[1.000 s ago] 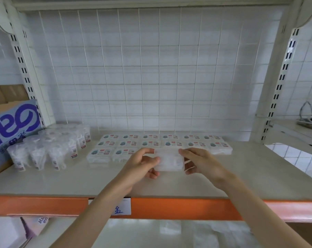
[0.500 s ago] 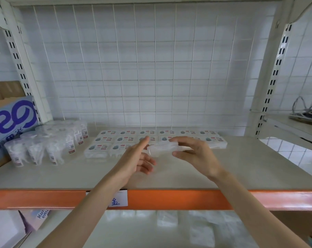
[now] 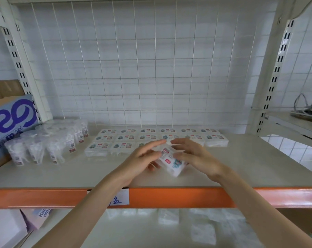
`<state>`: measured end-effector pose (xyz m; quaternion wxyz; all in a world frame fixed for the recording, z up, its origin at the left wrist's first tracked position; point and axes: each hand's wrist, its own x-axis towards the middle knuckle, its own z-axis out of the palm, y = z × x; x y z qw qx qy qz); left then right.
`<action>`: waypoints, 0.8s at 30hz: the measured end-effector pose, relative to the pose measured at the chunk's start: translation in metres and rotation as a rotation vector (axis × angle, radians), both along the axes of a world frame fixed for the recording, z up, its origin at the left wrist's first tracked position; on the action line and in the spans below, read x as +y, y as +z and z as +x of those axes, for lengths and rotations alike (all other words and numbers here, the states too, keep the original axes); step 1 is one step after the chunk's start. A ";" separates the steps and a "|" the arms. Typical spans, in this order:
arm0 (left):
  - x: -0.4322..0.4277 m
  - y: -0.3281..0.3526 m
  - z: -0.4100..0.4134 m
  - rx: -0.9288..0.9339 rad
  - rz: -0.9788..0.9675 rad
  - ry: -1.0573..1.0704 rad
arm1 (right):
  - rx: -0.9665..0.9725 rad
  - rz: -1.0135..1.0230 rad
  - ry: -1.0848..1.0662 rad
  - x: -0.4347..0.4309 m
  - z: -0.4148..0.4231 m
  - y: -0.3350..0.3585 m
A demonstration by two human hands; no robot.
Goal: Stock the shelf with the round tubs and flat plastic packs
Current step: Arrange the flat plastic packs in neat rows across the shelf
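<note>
Reaching over the orange beam [image 3: 187, 196] with its paper tag [image 3: 119, 199], both hands meet on one pack [image 3: 171, 162], which is tilted just above the shelf [image 3: 62, 176], label up, near the right end of the short front row. The right hand [image 3: 196, 156] pinches the pack's right side with its fingers curled over the top. The left hand [image 3: 142, 158] lies along the left side with the index finger straight out, and I cannot tell whether it grips or only steadies. The pack looks light and fairly stiff: a shallow clear plastic case with rounded corners and a smooth, probably slippery skin. The short edges seem the safest hold, since the flat lid may flex or pop if squeezed in the middle. Just behind, the packs [image 3: 126, 137] lie flat in tidy rows, edges touching, printed labels up. To the left the tubs [image 3: 44, 145] stand close together, round, clear and thin-walled, each with a small sticker. They would likely dent under a hard squeeze and tip if nudged. Farther left sits a blue box [image 3: 12, 119], and a white wire grid [image 3: 151, 68] closes the back
</note>
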<state>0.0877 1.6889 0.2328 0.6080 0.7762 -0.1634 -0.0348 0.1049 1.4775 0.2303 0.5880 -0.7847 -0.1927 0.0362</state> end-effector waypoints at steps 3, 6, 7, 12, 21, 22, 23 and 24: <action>-0.001 0.000 -0.001 -0.018 0.042 -0.008 | 0.052 -0.019 0.038 -0.001 0.001 -0.003; -0.001 0.000 0.000 -0.007 0.059 0.026 | 0.033 0.034 -0.015 -0.002 0.004 -0.004; -0.002 0.000 0.000 -0.002 0.063 0.023 | 0.025 0.058 -0.043 -0.001 0.005 -0.004; -0.003 -0.003 -0.001 0.034 0.079 -0.056 | 0.044 0.124 -0.030 0.000 0.007 -0.007; -0.002 -0.005 0.006 0.026 0.078 0.049 | -0.383 -0.267 -0.039 0.000 0.002 -0.007; -0.001 -0.005 0.006 0.033 0.071 0.053 | -0.390 -0.282 -0.009 0.000 0.001 -0.007; -0.001 -0.005 0.006 0.033 0.073 0.051 | -0.406 -0.306 0.000 0.000 0.001 -0.007; -0.001 -0.006 0.007 0.032 0.081 0.044 | -0.441 -0.335 -0.013 0.001 0.001 -0.008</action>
